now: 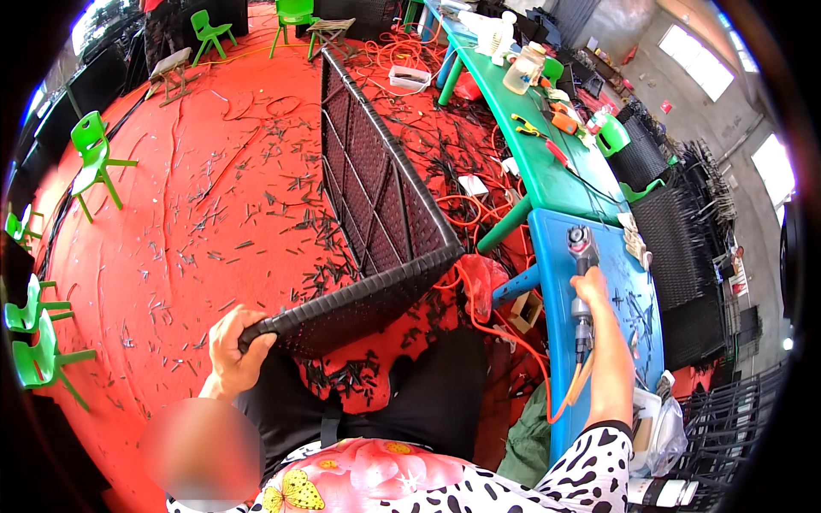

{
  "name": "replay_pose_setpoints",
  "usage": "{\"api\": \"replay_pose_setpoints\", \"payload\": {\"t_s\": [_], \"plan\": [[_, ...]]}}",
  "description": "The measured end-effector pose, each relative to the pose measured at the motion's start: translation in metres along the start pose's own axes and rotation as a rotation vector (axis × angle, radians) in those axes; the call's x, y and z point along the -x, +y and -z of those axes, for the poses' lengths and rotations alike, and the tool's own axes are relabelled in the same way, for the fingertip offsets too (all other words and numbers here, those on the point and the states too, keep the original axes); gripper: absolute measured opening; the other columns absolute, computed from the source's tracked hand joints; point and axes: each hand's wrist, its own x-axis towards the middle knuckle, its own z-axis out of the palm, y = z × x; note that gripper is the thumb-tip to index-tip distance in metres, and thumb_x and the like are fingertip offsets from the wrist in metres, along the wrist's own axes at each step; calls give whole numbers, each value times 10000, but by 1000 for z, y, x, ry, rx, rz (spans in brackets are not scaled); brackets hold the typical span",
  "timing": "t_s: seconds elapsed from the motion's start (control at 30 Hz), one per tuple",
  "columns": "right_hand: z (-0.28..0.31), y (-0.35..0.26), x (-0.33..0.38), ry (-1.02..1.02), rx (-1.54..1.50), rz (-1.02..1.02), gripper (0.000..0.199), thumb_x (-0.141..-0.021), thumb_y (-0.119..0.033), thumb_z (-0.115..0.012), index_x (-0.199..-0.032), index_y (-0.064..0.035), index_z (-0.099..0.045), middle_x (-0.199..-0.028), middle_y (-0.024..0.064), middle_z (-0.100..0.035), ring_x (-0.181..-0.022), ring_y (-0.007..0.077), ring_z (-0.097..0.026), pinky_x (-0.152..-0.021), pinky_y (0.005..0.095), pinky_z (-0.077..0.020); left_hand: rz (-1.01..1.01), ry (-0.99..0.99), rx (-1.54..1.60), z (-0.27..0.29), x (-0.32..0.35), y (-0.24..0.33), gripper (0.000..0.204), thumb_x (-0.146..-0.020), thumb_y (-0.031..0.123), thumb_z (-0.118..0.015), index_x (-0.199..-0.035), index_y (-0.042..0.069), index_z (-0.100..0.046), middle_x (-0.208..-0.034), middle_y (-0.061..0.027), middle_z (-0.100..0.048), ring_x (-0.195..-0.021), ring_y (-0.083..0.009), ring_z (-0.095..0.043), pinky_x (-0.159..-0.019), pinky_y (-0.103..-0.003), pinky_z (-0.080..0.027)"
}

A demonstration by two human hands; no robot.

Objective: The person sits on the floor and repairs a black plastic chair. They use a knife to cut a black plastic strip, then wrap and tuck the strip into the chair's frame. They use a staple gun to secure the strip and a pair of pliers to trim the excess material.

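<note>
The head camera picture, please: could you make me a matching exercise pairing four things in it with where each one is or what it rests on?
Things:
1. Left hand
2. Right hand
3. Clear plastic jar
4. Green chair

Places:
A. Stands on the red floor at the left
B. Grips the near corner of the black woven panel
C. Stands on the green table
D. Grips the power tool lying on the blue table

Pairs: 1-B, 2-D, 3-C, 4-A
</note>
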Motion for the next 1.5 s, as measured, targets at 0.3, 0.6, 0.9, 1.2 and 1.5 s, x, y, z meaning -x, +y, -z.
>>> {"api": "replay_pose_setpoints", "payload": {"t_s": [0.3, 0.6, 0.9, 1.2, 1.5], "plan": [[14, -88, -2, 366, 21, 374, 693, -746, -393, -720, -1210, 53, -464, -1202, 274, -542, -1092, 343, -572, -890, 412, -480, -14, -50, 11, -3, -24, -12, 259, -728, 143, -700, -853, -41, -567, -645, -109, -526, -535, -233, -519, -506, -326, -418], [2, -293, 114, -667, -1067, 682, 669, -762, -67, -620, -1340, 108, -333, -1256, 147, -502, -1152, 185, -498, -1009, 317, -357, -70, -201, 239, 8, -47, -58, 386, -699, 200, -778, -912, -36, -559, -684, -86, -541, -526, -221, -508, -482, -345, -428], [13, -440, 18, -532, -999, 771, 600, -737, -40, -620, -1281, 123, -427, -1198, 139, -553, -1093, 192, -549, -983, 315, -400, 83, -139, 174, 9, -170, -136, 376, -665, 134, -782, -924, -40, -572, -694, -116, -515, -569, -285, -498, -516, -385, -404], [115, -588, -112, -669, -945, 703, 575, -711, 37, -608, -1268, 71, -469, -1064, 73, -609, -927, 128, -575, -840, 261, -461, 135, -87, 199, 45, -394, -152, 268, -707, 69, -725, -893, -31, -560, -656, -124, -523, -528, -257, -489, -490, -351, -398], [156, -672, -216, -422, -553, 920, 315, -645, -41, -601, -941, 49, -543, -763, 225, -582, -718, 348, -588, -681, 378, -464, 350, -252, 137, 62, -571, -148, 231, -694, 80, -721, -844, -11, -570, -647, -113, -532, -539, -270, -513, -496, -355, -405]]}}
